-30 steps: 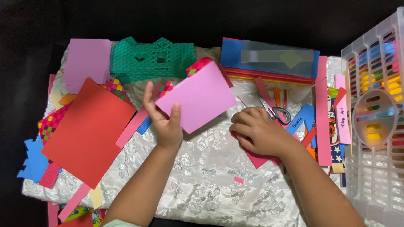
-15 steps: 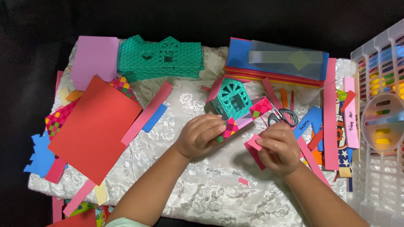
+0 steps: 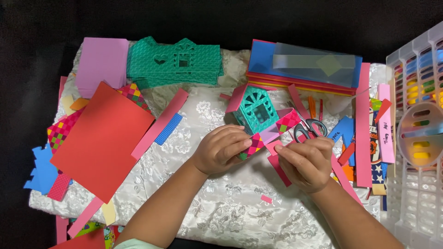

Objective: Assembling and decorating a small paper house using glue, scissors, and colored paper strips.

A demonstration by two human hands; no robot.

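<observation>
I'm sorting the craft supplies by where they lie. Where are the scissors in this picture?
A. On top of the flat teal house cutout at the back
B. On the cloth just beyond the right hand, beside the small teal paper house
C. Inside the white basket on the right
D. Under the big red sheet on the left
B: the scissors lie on the cloth just past the right hand, to the right of the small teal paper house.

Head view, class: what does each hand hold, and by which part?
The left hand pinches the checkered paper strip at its lower end. The right hand grips a pink paper piece by its upper end.
</observation>
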